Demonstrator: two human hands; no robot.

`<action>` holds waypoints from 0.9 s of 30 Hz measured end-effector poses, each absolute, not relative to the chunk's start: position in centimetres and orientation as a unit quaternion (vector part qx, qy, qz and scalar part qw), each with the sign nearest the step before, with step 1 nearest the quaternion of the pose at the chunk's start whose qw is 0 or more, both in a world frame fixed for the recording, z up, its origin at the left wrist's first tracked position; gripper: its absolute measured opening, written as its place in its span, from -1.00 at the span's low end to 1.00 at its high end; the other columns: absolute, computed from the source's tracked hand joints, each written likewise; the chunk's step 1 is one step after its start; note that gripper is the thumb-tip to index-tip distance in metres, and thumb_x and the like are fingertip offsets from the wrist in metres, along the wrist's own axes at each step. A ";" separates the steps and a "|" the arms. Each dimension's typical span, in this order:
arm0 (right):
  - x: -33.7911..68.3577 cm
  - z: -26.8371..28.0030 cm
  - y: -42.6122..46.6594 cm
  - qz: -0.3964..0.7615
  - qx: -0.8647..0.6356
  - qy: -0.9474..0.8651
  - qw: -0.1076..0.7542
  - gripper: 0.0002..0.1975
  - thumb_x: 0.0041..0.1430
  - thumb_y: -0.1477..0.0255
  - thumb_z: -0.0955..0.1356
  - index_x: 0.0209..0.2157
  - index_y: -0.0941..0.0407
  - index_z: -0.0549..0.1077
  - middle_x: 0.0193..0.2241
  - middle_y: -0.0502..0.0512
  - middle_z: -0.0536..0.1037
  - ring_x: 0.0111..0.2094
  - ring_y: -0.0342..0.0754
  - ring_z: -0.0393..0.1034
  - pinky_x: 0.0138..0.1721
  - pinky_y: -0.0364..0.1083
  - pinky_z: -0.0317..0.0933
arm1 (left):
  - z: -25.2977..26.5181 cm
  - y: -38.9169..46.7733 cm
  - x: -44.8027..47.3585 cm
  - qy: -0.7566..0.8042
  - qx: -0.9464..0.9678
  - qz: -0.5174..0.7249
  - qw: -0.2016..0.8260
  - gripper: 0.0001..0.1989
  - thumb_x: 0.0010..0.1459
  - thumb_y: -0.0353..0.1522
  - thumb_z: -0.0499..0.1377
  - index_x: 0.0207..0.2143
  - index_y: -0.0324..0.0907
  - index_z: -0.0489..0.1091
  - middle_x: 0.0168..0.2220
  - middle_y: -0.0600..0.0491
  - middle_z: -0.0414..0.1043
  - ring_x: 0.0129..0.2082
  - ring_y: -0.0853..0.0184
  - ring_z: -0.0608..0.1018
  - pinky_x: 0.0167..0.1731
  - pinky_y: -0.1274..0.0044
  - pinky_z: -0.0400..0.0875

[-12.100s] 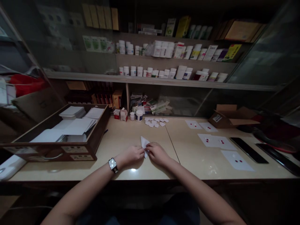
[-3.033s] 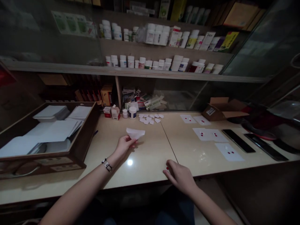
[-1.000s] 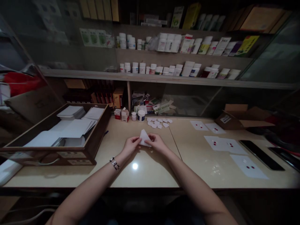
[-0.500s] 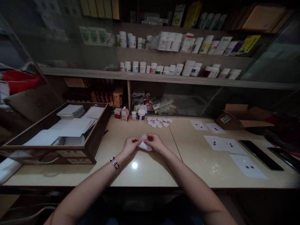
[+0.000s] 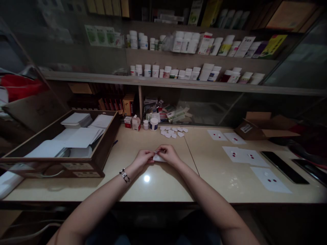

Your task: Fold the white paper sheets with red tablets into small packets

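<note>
Between my two hands, over the middle of the counter, is a partly folded white paper [image 5: 158, 158]. My left hand [image 5: 143, 159] pinches its left side, fingers closed. On the other side my right hand [image 5: 169, 154] grips the paper's upper edge with thumb and fingers. Whatever lies inside the folds is hidden. Just beyond the hands lie several small folded paper packets [image 5: 173, 131]. To the right, flat white paper squares [image 5: 277, 186] bear dark red and white tablets [image 5: 272, 180].
At left stands a wooden drawer [image 5: 99, 166] holding stacked white paper. Small medicine boxes [image 5: 136, 124] and a white jar [image 5: 154, 124] line the back edge. At right are a black phone [image 5: 284, 167] and an open cardboard box [image 5: 255, 131]. Bottles [image 5: 155, 71] fill the shelves above.
The paper's raised pointed corner has been folded down, leaving a lower, flatter shape. Both hands remain on it in about the same place.
</note>
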State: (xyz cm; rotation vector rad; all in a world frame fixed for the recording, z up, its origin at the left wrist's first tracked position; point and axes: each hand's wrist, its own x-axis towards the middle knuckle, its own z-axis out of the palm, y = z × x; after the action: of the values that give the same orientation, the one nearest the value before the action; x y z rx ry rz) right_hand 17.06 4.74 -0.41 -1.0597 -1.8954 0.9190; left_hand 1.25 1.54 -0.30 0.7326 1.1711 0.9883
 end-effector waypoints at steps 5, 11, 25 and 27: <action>17.3 0.4 4.0 0.269 -0.364 -0.806 0.380 -0.73 -0.10 0.70 0.28 -0.42 0.13 0.55 -0.42 0.05 0.54 -0.35 -0.10 0.42 -0.29 -0.18 0.23 | -0.3 1.7 1.0 0.518 0.305 0.437 0.669 -0.89 -0.06 -0.47 0.30 -0.53 -0.34 0.42 -0.56 0.02 0.44 -0.59 0.49 0.48 -0.61 0.73 0.37; 17.6 0.1 3.9 0.123 -0.357 -0.872 0.311 -0.72 -0.05 0.68 0.31 -0.36 0.09 0.57 -0.36 0.07 0.56 -0.31 -0.08 0.42 -0.31 -0.18 0.21 | -0.1 1.7 0.9 0.495 0.267 0.441 0.700 -0.94 -0.04 -0.50 0.27 -0.51 -0.34 0.43 -0.49 -0.06 0.51 -0.52 0.41 0.54 -0.51 0.68 0.43; 17.9 0.3 3.8 0.038 -0.371 -0.895 0.244 -0.72 0.05 0.59 0.30 -0.23 0.08 0.55 -0.33 0.08 0.57 -0.32 -0.06 0.41 -0.32 -0.16 0.17 | 0.6 1.5 0.8 0.510 0.294 0.396 0.705 -0.92 0.01 -0.51 0.27 -0.49 -0.33 0.41 -0.54 -0.02 0.49 -0.59 0.43 0.53 -0.66 0.71 0.38; 17.9 0.3 3.6 0.042 -0.368 -0.898 0.237 -0.72 0.07 0.58 0.29 -0.22 0.08 0.55 -0.33 0.09 0.57 -0.31 -0.06 0.41 -0.31 -0.15 0.18 | 0.4 1.5 0.9 0.517 0.297 0.400 0.696 -0.92 0.04 -0.50 0.24 -0.49 -0.33 0.40 -0.57 0.01 0.47 -0.66 0.47 0.49 -0.67 0.71 0.37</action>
State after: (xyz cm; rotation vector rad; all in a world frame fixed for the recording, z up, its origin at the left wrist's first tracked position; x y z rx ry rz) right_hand 17.90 3.62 0.35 -1.0081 -2.4628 0.1141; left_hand 0.86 1.46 0.43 0.6623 1.1544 0.8935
